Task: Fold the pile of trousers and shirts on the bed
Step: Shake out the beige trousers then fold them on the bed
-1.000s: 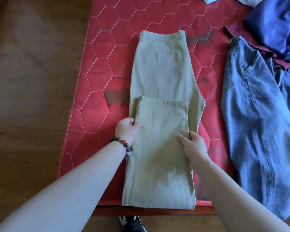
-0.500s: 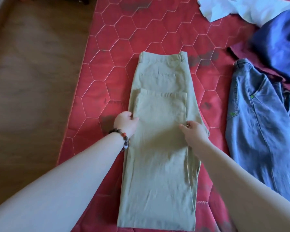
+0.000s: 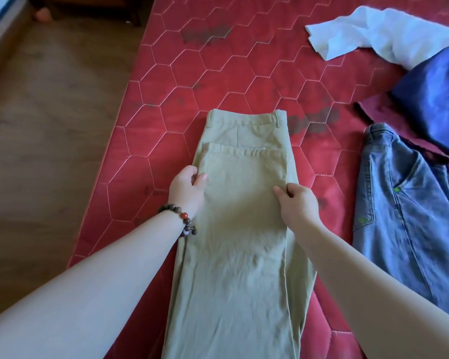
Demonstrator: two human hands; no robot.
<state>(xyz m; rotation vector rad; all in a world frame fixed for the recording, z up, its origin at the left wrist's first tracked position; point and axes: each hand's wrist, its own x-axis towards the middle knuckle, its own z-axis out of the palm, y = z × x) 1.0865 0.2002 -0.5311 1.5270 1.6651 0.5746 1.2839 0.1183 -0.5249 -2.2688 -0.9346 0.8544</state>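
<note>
Khaki trousers (image 3: 241, 229) lie lengthwise on the red bed (image 3: 218, 60), leg ends doubled over toward the waistband at 12 o'clock. The left hand (image 3: 186, 191) pinches the folded layer's edge at 9 o'clock, thumb on top; the right hand (image 3: 297, 203) pinches the opposite edge at 3 o'clock. Blue jeans (image 3: 405, 216) lie at 3 o'clock, well apart. A white shirt (image 3: 368, 35) and a blue garment (image 3: 438, 94) lie at 1 o'clock.

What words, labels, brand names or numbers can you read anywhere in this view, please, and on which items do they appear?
None can be read.
Jeans: small green stitched marks near the pockets, too small to read as text.
Khaki trousers, white garment, blue garment and red mattress: no lettering visible.
</note>
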